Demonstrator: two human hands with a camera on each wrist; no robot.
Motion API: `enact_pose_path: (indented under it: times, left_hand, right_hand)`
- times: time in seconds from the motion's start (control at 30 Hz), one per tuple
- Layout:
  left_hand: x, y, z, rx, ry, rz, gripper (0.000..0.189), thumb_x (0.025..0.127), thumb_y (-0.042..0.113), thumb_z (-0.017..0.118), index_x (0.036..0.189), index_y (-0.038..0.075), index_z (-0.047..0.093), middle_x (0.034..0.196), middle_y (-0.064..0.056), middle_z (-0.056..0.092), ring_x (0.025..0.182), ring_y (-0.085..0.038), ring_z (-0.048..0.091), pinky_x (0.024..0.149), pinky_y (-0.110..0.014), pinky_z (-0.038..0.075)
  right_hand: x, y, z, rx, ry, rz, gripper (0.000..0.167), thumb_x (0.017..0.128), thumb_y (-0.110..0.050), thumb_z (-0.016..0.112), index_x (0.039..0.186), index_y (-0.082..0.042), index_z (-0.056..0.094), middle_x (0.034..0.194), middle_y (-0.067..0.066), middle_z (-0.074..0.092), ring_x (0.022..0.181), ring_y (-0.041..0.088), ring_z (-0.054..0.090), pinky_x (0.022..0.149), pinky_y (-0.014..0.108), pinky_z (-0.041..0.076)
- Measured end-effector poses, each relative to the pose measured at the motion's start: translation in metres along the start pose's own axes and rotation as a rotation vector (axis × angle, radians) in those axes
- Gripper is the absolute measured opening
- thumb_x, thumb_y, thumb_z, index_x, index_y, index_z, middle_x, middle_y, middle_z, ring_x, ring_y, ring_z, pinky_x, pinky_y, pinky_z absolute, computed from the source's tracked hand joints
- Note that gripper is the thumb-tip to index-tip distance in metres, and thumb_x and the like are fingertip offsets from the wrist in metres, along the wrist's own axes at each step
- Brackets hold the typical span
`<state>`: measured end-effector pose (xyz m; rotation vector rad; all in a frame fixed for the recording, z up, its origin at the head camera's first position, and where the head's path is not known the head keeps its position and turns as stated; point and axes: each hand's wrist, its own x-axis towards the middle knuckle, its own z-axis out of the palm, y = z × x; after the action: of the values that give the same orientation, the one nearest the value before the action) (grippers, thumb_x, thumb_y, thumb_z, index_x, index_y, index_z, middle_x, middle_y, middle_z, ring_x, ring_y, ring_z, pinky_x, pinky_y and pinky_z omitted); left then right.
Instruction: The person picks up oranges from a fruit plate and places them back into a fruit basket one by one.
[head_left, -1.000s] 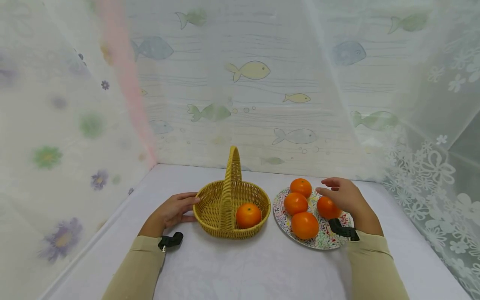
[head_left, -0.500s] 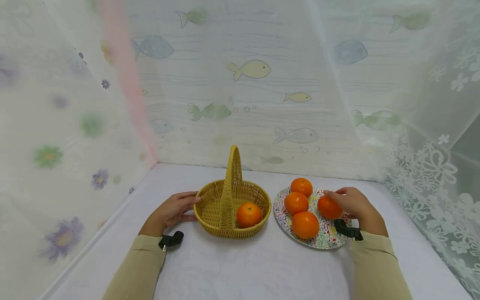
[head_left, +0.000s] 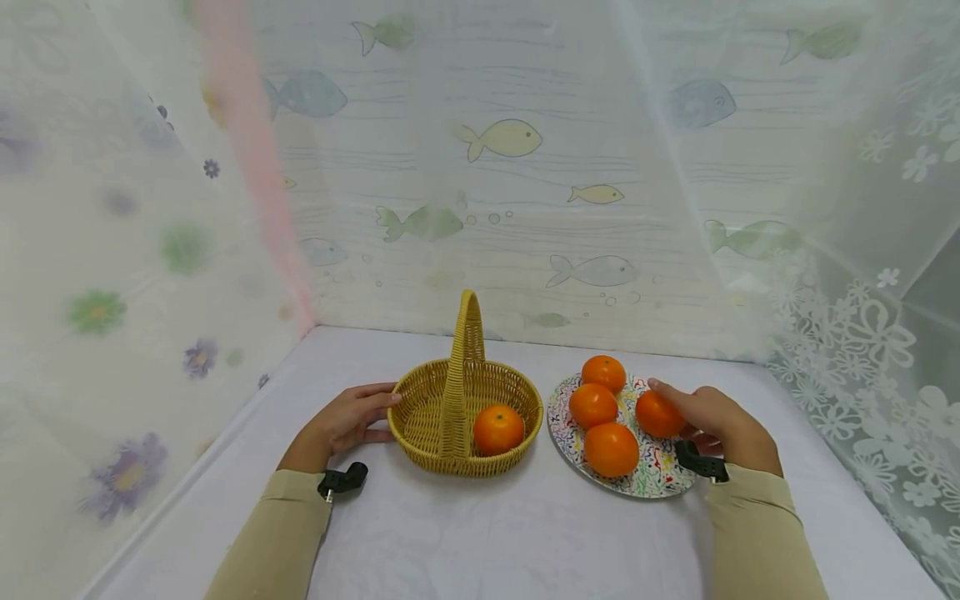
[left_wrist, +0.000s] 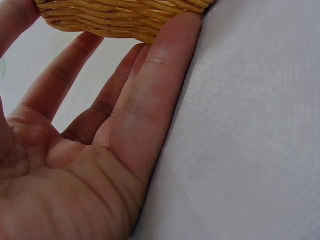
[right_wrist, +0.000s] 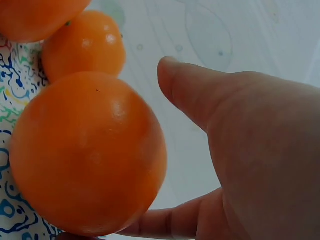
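Observation:
A yellow wicker basket (head_left: 517, 387) with a tall handle stands mid-table, one orange (head_left: 498, 430) inside it on the right. My left hand (head_left: 351, 421) rests against the basket's left side, its fingers fairly straight and their tips touching the weave (left_wrist: 115, 20). At the right, my right hand (head_left: 718, 421) is spread around the right side of another orange (head_left: 658, 414) on a patterned plate (head_left: 648, 483). In the right wrist view the thumb stands apart from that orange (right_wrist: 87, 155), while a finger reaches to its lower edge; other fingertips are mostly hidden.
Several more oranges share the plate's left half: a rear one (head_left: 603, 375), a middle one (head_left: 593, 406) and a front one (head_left: 611, 450). White cloth (head_left: 480, 533) covers the table. Sheer printed curtains (head_left: 510, 208) enclose the back and sides.
My right hand has come down from above the plate's rear right to the right side of the orange, its fingers lowering beside it. My left hand and the basket stay put.

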<state>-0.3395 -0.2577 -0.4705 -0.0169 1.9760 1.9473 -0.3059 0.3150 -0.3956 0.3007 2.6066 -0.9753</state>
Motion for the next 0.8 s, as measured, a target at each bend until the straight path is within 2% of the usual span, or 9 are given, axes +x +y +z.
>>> enact_pose_path:
  times: [0.17,0.4,0.63,0.8]
  left_hand:
    - [0.0016,-0.0013,-0.0005,0.000,0.000,-0.001,0.073,0.094,0.035,0.077,0.155,0.009,0.046,0.148,-0.011,0.058,0.119,-0.020,0.068,0.094,-0.050,0.061]
    - [0.0017,-0.0007,-0.0007,0.007,-0.001,0.001,0.073,0.095,0.035,0.076,0.155,0.008,0.045,0.148,-0.012,0.058,0.118,-0.020,0.068,0.094,-0.050,0.061]
    - [0.0011,-0.0008,-0.0003,-0.002,0.007,-0.002,0.072,0.095,0.034,0.077,0.155,0.008,0.046,0.145,-0.010,0.061,0.117,-0.019,0.068,0.093,-0.050,0.061]
    - [0.0010,-0.0013,-0.0001,0.003,0.008,-0.001,0.070,0.096,0.033,0.076,0.155,0.008,0.046,0.143,-0.010,0.062,0.116,-0.019,0.069,0.093,-0.050,0.061]
  right_hand:
    - [0.0039,0.0022,0.0032,-0.021,0.005,-0.003,0.095,0.087,-0.088,0.044,0.109,0.003,0.059,0.091,0.011,0.064,0.077,0.027,0.062,0.066,0.035,0.055]
    - [0.0042,0.0003,0.0049,0.003,0.016,-0.018,0.082,0.090,-0.080,0.053,0.101,0.001,0.056,0.086,0.010,0.058,0.073,0.024,0.058,0.065,0.034,0.057]
    - [0.0023,-0.0005,0.0047,-0.011,0.018,-0.058,0.078,0.089,-0.076,0.059,0.100,0.001,0.059,0.087,0.009,0.061,0.073,0.022,0.060,0.066,0.034,0.058]
    - [0.0015,-0.0023,0.0046,-0.026,0.021,-0.068,0.069,0.089,-0.072,0.063,0.087,-0.003,0.062,0.076,0.007,0.061,0.067,0.021,0.059,0.063,0.032,0.055]
